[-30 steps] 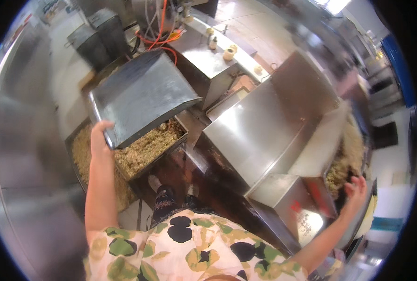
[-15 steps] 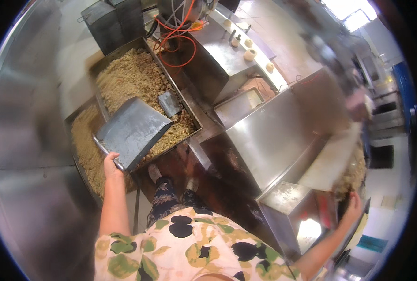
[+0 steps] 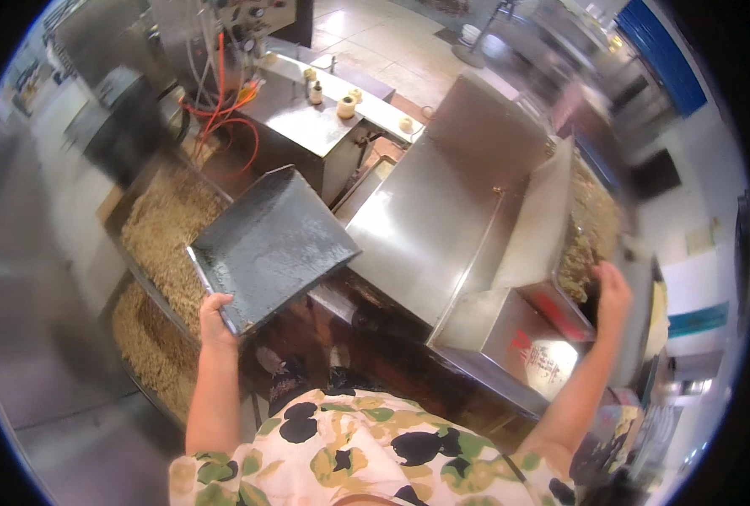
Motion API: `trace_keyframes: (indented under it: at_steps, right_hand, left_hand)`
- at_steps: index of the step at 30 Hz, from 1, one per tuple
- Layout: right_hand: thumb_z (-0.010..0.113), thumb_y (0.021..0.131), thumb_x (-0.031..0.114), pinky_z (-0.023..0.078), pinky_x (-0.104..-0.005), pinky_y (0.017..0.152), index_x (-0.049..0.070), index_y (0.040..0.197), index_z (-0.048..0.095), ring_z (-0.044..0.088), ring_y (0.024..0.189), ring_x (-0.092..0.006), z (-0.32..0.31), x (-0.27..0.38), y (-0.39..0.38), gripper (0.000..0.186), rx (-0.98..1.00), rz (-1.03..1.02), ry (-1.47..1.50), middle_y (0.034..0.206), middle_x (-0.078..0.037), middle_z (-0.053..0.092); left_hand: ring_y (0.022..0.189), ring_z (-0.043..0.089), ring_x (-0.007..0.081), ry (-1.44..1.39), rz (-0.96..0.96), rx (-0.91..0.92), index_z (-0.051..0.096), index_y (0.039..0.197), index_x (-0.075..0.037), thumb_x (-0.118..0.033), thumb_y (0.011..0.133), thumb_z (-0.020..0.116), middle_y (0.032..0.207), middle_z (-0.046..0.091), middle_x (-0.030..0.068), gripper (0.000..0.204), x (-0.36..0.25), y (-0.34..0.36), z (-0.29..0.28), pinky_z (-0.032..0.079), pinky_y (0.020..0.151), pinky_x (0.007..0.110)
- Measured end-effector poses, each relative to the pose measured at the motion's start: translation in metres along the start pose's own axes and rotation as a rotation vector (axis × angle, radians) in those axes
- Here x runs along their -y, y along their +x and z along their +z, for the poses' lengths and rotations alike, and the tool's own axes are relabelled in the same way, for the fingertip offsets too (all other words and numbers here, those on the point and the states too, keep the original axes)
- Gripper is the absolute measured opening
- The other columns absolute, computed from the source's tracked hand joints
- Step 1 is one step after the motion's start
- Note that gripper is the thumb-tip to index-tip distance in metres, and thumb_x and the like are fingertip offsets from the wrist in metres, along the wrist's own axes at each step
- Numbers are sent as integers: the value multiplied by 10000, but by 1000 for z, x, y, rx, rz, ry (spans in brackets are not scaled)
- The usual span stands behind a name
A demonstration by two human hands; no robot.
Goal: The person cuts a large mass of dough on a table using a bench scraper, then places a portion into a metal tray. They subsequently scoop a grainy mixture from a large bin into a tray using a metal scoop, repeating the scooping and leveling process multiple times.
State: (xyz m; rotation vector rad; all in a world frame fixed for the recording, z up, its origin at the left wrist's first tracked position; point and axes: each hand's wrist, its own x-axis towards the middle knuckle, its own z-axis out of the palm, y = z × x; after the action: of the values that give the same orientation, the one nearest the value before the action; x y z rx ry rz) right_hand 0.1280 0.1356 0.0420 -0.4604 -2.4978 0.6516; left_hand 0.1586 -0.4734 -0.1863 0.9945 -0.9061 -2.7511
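My left hand (image 3: 216, 319) is closed around the rim of a wide, grey sheet-metal scoop (image 3: 278, 244). The scoop is tilted, and its bare inner face shows no load. Behind and left of it lies a long metal trough (image 3: 215, 190) of crumbly, tan grain-like material (image 3: 168, 211), partly hidden by the scoop. Far to the right, my right hand (image 3: 612, 291) has its fingers loosely apart at the edge of a similar crumbly heap (image 3: 590, 232). That heap sits behind a metal panel (image 3: 539, 223) of the steel machine.
A second container of tan material (image 3: 151, 346) stands at the lower left. The steel machine's broad sloping surface (image 3: 430, 228) fills the middle right. Orange hoses (image 3: 219, 118) hang from equipment at the back, beside a steel counter (image 3: 295, 118) with small pale pieces.
The scoop has moved right, away from over the trough, and stands more upright. My right hand remains by the heap. The whole view has turned to the right.
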Motion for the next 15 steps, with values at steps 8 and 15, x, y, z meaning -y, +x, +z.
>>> trace_keyframes:
  at_steps: [8, 15]
  right_hand:
    - [605, 948, 159, 504, -287, 745, -49, 946, 669, 662, 785, -154, -4, 12, -10, 218, -9, -98, 37, 835, -119, 708]
    - [620, 902, 152, 501, -369, 690, -28, 914, 661, 648, 772, -337, -1, 14, -5, 185, 17, -256, 33, 868, -191, 669]
  left_hand:
    - [899, 628, 276, 214, -136, 193, 552, 1096, -30, 23, 678, 551, 986, 619, 111, 422, 55, 27, 119, 545, 799, 406]
    - [899, 591, 277, 444, -158, 323, 547, 1079, -72, -1, 686, 562, 985, 594, 93, 399, 119, 50, 222, 529, 784, 428]
